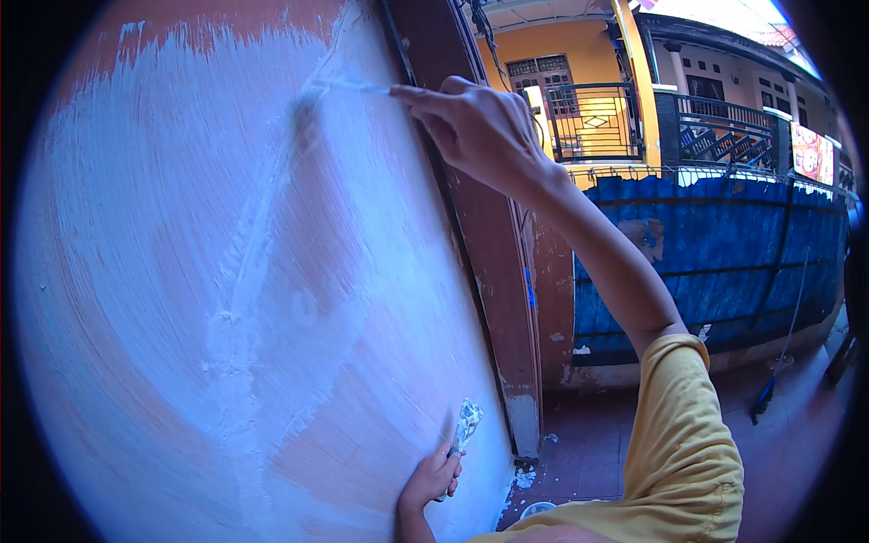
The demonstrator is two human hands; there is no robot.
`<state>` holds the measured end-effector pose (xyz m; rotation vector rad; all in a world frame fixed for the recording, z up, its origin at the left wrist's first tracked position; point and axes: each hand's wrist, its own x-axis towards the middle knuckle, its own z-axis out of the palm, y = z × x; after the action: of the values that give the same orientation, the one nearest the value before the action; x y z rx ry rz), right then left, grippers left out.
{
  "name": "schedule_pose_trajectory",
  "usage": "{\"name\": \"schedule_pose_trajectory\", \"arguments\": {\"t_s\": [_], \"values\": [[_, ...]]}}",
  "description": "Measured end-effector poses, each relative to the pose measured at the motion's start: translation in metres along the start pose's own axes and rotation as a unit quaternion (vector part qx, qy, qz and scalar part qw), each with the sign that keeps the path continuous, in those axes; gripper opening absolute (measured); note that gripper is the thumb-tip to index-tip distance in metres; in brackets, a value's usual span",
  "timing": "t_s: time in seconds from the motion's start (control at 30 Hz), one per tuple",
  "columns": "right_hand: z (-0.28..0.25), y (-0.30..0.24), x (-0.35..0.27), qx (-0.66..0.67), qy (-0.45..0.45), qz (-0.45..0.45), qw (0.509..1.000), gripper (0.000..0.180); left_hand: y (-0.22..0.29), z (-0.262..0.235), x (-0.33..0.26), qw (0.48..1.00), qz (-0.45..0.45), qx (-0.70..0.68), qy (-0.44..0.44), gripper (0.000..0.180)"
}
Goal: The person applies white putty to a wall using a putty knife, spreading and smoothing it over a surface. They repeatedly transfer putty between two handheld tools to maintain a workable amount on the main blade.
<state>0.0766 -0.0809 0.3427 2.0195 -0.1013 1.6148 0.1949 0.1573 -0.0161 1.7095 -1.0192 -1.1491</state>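
The right hand [484, 131], at upper centre of the frame, is clamped on a thin blade [358, 88]. The blade extends leftward from the fingertips toward the wall [272, 14]; its far end is at a raised ridge [243, 285] in the white coating [163, 190]. Motion blur obscures the edge, so full contact cannot be confirmed. The index finger lies toward the blade, presumably to control pressure and angle. The arm is extended, probably because the worked area is high on the wall.

The left hand [434, 475], at lower centre, is closed around the handle of a scraper [467, 422]. The scraper head points upward, above the fist, and carries a white mass. This position probably keeps the material on the head and ready for transfer to the blade. The scraper is well apart from the blade, below and to its right in the frame.

A white container [538, 509] is at the lower edge, right of the left hand. White spots [525, 477] mark the floor [588, 452] just above it.
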Motion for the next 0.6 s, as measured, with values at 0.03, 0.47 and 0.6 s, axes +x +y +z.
{"name": "schedule_pose_trajectory", "arguments": {"t_s": [0.03,0.47,0.6], "values": [[0.004,0.006,0.0,0.024,0.022,0.039,0.999,0.03,0.0,0.0,0.0,1.0,-0.002,0.0,0.003,0.024],[0.114,-0.033,-0.022,0.388,0.208,0.121,0.89,0.037,0.004,0.001,0.002,0.999,-0.032,-0.025,0.009,0.025],[0.124,-0.036,-0.012,0.374,0.219,0.102,0.895,0.04,0.006,0.002,0.001,0.999,-0.036,-0.035,0.005,0.025]]}}
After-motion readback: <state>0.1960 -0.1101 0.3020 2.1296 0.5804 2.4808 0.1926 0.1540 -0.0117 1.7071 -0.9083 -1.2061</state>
